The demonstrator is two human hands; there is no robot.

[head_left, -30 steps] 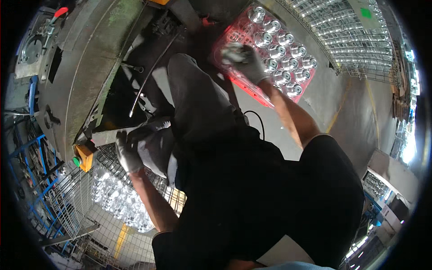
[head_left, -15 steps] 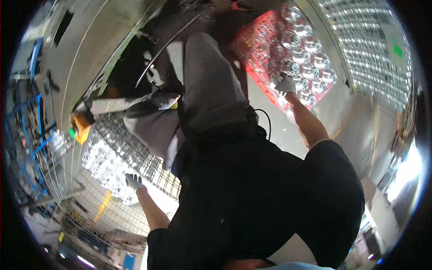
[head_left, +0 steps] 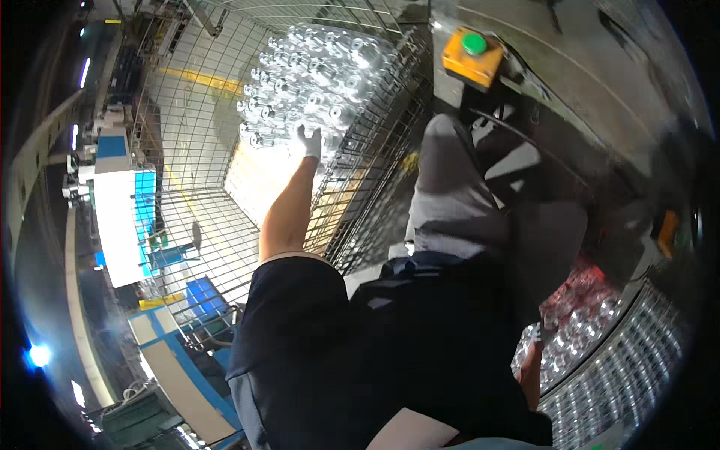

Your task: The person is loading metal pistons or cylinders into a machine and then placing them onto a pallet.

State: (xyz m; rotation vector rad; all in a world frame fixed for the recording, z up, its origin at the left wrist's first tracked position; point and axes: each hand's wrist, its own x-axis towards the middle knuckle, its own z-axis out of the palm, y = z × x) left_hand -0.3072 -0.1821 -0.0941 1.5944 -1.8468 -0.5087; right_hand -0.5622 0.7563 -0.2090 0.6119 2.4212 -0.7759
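1. Inside the wire-mesh cage (head_left: 225,172), the left hand (head_left: 308,141), gloved white, rests with fingers spread and released on the heap of clear glass pieces (head_left: 315,67); nothing is grasped yet.
2. Half a second ago this hand was short of the cage; it has since reached in, so a pick-up appears imminent.
3. Right hand (head_left: 534,352) is low beside the red tray (head_left: 585,300) of clear pieces; its finger state cannot be told.
4. A yellow button box (head_left: 472,54) sits beyond the cage.
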